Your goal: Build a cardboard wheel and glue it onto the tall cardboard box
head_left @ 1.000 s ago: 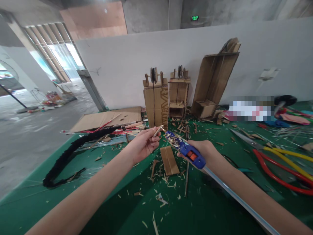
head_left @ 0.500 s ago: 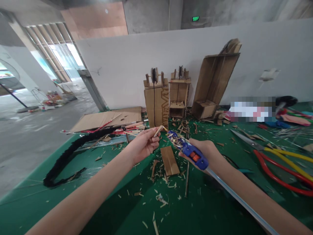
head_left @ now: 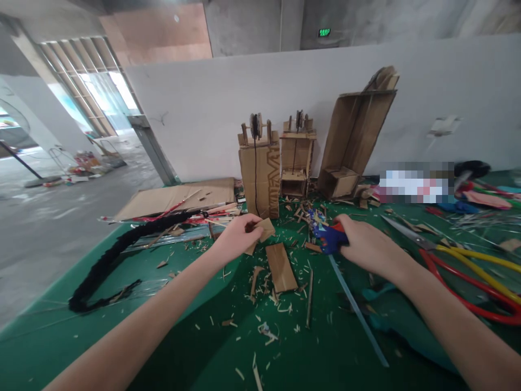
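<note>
My left hand (head_left: 239, 234) pinches a small folded piece of cardboard (head_left: 266, 230) between thumb and fingers. Over to the right, my right hand (head_left: 360, 239) grips a blue hot glue gun (head_left: 331, 239) whose nozzle end is covered with scraps. A long translucent glue stick (head_left: 360, 315) trails from it towards me. Between the hands, a flat cardboard strip (head_left: 281, 267) lies on the green table. Just beyond my left hand stands a cardboard tower (head_left: 260, 174) with a spool and a black cord.
Behind are a smaller cardboard tower (head_left: 297, 163) and a tall open cardboard box (head_left: 354, 136). Large scissors (head_left: 448, 260) with red and yellow handles lie at right. A fuzzy black strand (head_left: 122, 250) curves across the left. A thin rod (head_left: 310, 298) and many scraps litter the green table (head_left: 195, 358).
The glue gun has swung away from my left hand to the right, and its nozzle now points away from me. My left hand has turned, showing the cardboard piece's flat face.
</note>
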The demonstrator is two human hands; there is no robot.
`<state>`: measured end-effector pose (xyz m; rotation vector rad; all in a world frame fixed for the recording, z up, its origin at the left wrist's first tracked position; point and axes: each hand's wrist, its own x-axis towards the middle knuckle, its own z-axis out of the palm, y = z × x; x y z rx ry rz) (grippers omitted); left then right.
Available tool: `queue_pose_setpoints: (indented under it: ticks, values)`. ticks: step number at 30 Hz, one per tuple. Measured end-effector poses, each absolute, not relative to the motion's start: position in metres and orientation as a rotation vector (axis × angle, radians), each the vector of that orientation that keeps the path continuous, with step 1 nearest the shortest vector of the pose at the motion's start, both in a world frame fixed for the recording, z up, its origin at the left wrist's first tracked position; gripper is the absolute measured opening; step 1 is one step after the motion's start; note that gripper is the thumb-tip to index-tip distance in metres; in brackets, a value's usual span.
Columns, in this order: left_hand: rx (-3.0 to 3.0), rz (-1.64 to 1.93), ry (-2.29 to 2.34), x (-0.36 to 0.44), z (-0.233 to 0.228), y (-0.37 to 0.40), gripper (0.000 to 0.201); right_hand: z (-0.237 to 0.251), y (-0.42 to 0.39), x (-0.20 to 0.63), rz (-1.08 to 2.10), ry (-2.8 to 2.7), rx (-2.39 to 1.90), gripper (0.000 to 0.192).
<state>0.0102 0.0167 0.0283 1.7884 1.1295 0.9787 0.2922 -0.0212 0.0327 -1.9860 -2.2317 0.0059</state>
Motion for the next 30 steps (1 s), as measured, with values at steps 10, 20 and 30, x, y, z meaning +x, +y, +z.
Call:
queue_pose_setpoints:
  ticks: [10,20,30]
  values:
    - [2.042,1.021,1.049,0.019,0.022,0.009,0.018,0.021,-0.021,0.293,0.153,-2.317,-2.019,0.061]
    - [2.396,0.696,1.261,0.022,0.021,0.008,0.03,0.015,-0.019,0.284,0.078,-2.348,-2.061,0.06]
    - [2.433,0.663,1.25,0.024,0.018,0.01,0.031,0.013,-0.021,0.282,0.106,-2.384,-2.028,0.058]
